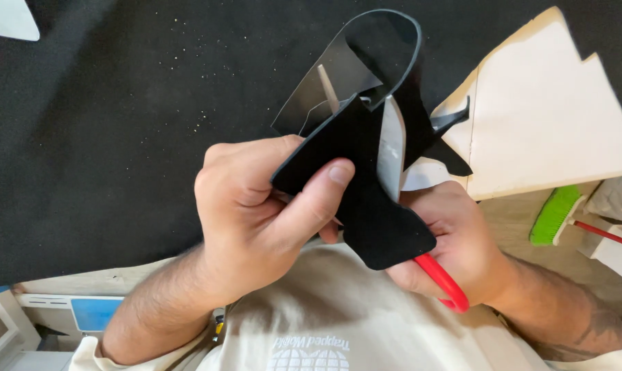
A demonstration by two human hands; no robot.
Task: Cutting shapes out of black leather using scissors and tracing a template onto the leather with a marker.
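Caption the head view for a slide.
Left hand pinches black foam piece while right hand works red-handled scissors through it.

1. The light is bright, even and soft, with no hard shadows on the left hand [256, 220] or the right hand [455, 247].
2. The scissors blade [391, 154], just above the left thumb, shines pale grey with mild glare.
3. The black cut piece [366, 199] under the left fingertips swallows light; its surface shows almost no detail.
4. The black sheet [105, 124] beyond the fingers is dim, and pale specks stand out on it.
5. A faint shadow lies between the fingers of the 2 hands.
6. Both hands are sharp; the green brush [555, 216], well right of the fingers, looks slightly soft.
7. The forearms bow outward at the bottom edge, a wide-lens distortion.
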